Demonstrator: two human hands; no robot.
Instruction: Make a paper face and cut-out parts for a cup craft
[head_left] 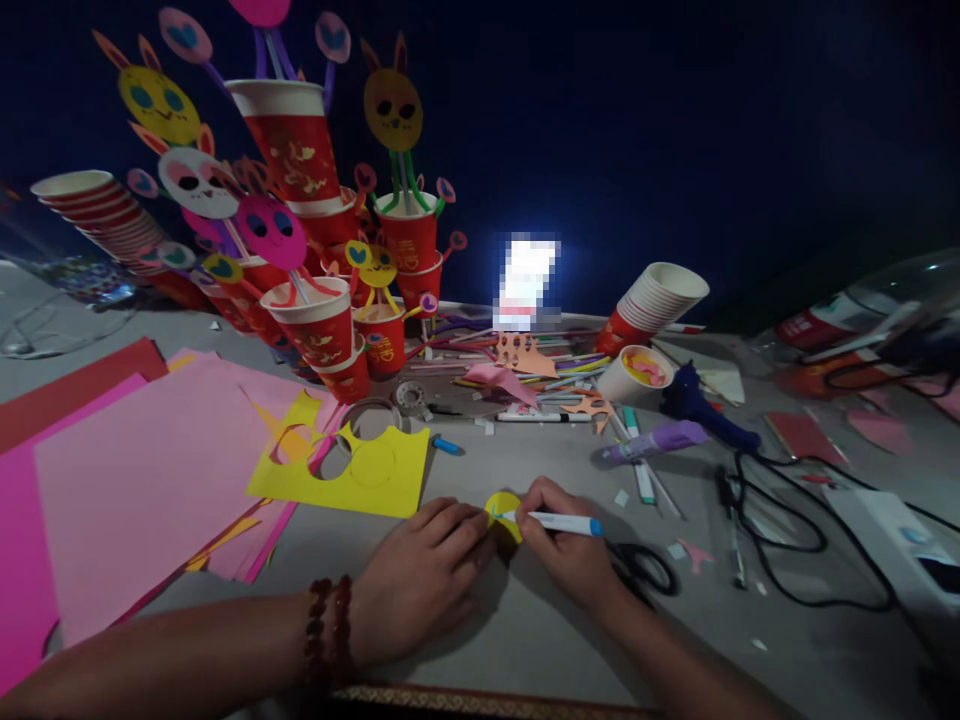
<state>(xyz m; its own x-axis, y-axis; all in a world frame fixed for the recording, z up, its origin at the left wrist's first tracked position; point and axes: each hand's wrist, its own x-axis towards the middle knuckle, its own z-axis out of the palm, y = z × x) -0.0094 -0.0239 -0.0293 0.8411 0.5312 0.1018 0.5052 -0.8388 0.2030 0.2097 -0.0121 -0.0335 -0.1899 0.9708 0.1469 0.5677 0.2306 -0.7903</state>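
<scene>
My left hand (420, 575) lay knuckles-up on the grey table (525, 640), fingers bent and drawn close together, their tips pressed on the near-left edge of the small yellow disc (504, 512) to pin it flat. A dark bead bracelet (330, 630) sat on that wrist. My right hand (566, 545) was closed round a marker (559, 522) with a white barrel and a blue end. I pinched it between thumb and fingers, with its tip touching the disc's face and the barrel pointing off to my right. The disc lay on the table right between my two hands, just below the yellow sheet (375, 480), which had round holes cut out of it. That sheet overlapped a spread of pink paper (142, 480) on my left, with red paper beneath it at the far edge. Black scissors (645, 570) lay just beside my right wrist, touching it or nearly so; I could not tell which. Farther out were a purple glue stick (660, 440), a loose blue cap (448, 446) and a black cable (787, 540) looping to the right. At the back left stood red paper cups (315, 320) with paper animal faces on straws, and a tipped stack of cups (660, 300) lay well apart to the right, behind a scatter of straws and paper scraps.
</scene>
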